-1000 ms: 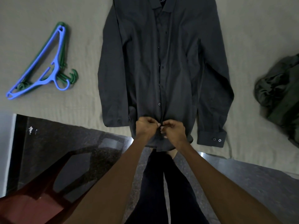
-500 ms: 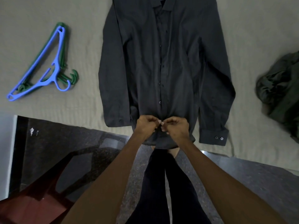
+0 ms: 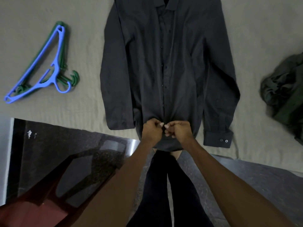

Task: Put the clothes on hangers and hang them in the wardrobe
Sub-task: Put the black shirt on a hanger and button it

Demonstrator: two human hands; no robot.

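Bedsheet [image 3: 82, 112] holds shirt [image 3: 164, 63], hem pinched by both hands' grip [image 3: 164, 127].

text: none legible | shirt [image 3: 164, 63] collar label: cut off, unreadable

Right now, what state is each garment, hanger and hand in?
dark grey shirt: spread flat on the bed, front up, not on a hanger.
blue hanger: unused, lying on the green hangers.
olive garment: crumpled at the bed's right.
left hand: pinching the shirt's lower placket.
right hand: pinching it too.
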